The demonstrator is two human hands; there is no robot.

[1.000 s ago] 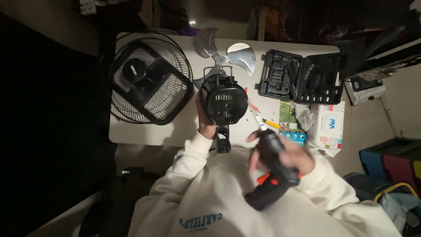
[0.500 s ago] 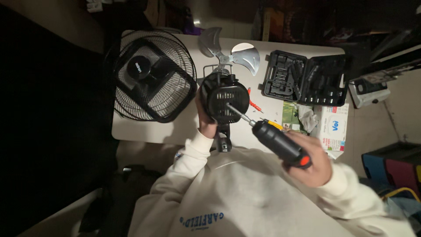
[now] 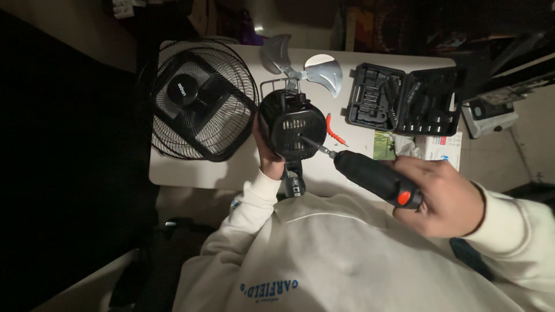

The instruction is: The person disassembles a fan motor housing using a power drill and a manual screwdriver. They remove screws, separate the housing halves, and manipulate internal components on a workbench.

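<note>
My left hand (image 3: 263,151) grips the black fan motor housing (image 3: 291,125) from its left side, holding it upright over the white table (image 3: 185,173). My right hand (image 3: 442,193) holds a black cordless screwdriver (image 3: 376,178) with a red button. Its bit touches the back of the motor housing near the vent slots. The housing's neck (image 3: 293,180) points down toward my white sweatshirt.
A black wire fan grille (image 3: 199,101) lies at the table's left. Silver fan blades (image 3: 300,66) rest at the far edge. An open black tool case (image 3: 404,101) sits on the right, with a red-handled screwdriver (image 3: 334,130), a green packet and a white box (image 3: 442,149) near it.
My right hand has swung the cordless screwdriver up from my lap and forward, and its bit now meets the back of the motor housing. My left hand keeps its grip.
</note>
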